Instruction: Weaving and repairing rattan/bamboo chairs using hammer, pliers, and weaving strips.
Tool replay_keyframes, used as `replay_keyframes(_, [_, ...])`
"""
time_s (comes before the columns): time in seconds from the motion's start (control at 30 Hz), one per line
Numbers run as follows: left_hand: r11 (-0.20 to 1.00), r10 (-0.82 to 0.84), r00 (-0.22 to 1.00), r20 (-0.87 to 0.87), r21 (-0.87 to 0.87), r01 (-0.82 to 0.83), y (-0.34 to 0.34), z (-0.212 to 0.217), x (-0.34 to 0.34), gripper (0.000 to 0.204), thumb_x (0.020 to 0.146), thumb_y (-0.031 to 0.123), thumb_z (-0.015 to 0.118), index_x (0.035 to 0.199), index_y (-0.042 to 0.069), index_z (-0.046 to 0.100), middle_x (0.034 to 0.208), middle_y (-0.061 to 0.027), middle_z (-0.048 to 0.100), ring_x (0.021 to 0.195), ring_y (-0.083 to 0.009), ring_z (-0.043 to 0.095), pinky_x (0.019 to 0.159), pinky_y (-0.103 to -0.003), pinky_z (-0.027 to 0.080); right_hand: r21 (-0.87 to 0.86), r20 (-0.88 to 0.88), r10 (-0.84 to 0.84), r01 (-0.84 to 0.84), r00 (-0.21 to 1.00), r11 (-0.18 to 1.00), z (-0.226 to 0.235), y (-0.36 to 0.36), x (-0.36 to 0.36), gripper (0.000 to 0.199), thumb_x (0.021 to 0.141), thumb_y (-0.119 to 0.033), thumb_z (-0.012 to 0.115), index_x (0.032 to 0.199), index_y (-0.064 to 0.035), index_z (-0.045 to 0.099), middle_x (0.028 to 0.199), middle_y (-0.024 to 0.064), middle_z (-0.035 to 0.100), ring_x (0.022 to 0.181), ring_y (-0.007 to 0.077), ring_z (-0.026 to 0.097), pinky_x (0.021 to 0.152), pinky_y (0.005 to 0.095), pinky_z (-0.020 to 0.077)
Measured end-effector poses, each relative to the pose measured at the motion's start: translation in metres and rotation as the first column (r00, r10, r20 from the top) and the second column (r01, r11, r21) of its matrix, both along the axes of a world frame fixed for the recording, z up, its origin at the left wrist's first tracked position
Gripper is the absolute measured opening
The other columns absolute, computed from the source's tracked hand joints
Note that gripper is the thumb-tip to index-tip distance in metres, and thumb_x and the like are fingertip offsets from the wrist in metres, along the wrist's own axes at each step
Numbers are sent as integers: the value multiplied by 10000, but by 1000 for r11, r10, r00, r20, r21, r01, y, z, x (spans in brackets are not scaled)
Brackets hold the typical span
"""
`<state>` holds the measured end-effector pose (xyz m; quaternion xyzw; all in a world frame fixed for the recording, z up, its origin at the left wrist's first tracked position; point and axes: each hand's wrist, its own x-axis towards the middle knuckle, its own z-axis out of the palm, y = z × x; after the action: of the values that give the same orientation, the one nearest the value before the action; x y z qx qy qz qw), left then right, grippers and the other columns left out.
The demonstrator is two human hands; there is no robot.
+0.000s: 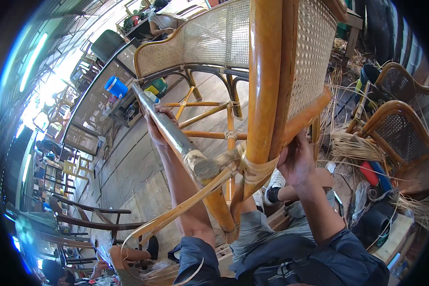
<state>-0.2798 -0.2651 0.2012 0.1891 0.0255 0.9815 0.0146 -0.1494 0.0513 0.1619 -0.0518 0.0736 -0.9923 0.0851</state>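
Observation:
A rattan chair (261, 86) with varnished poles and a woven cane panel (312, 52) stands tilted close in front of me. My left hand (158, 125) is wrapped round a thick, shiny pole (169, 129) of its frame. At the curved lower rail (302, 117) beside the cane panel, my right hand (298, 161) is closed on the frame, its fingertips partly hidden behind it. Between my hands, pale binding (258, 168) wraps the joint by the pole's cut end (206, 168). Loose flat strips (183, 206) trail from there to the lower left.
A cane-backed bench (195, 47) stands ahead, near a blue container (116, 87). At right lie a bundle of cane strips (355, 147), cane-panelled chair pieces (398, 128) and red and blue objects (369, 174). A dark wooden chair (97, 219) and another person (57, 274) are at lower left.

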Motion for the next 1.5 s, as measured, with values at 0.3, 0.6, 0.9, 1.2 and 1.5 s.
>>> replay_keyframes(0.3, [995,-22,997,68,-93,28,0,-4,-5,222,862,161,603,1022,31,519,864,-72,537,811,-152,553,789,-303,518,-18,15,-9,9,1000,1000,-42,-1,10,498,925,-487,409,1184,-66,468,1142,90,577,987,223,600,756,340,543])
replay_keyframes(0.6, [981,-150,988,-22,-126,146,52,-6,-33,299,877,269,563,1028,22,489,880,-127,527,857,-240,541,813,-363,488,89,35,-85,82,996,993,-56,37,-13,465,944,-420,408,1232,-62,476,1172,88,580,1054,253,574,934,413,447])
replay_keyframes(0.9, [972,81,991,108,-230,-54,75,-28,0,286,933,259,479,1032,-8,455,853,-104,475,813,-186,503,745,-352,503,148,235,-93,59,967,987,-144,46,30,590,844,-581,454,1068,-37,505,834,105,566,823,241,592,739,377,512])
replay_keyframes(1.2, [877,295,940,169,-438,-197,94,-11,17,327,928,299,471,1013,-17,468,837,-102,502,791,-201,529,744,-336,491,218,152,-40,6,988,976,-109,54,30,443,850,-339,593,1112,1,483,950,113,580,814,211,612,733,334,520])
replay_keyframes(1.5, [665,568,815,114,-647,-373,44,-18,-19,317,926,315,429,947,10,512,810,-116,567,756,-238,576,731,-361,499,-138,75,208,-197,975,971,-128,18,-50,444,950,-389,405,1182,-20,493,1116,156,580,1006,300,585,899,437,476])
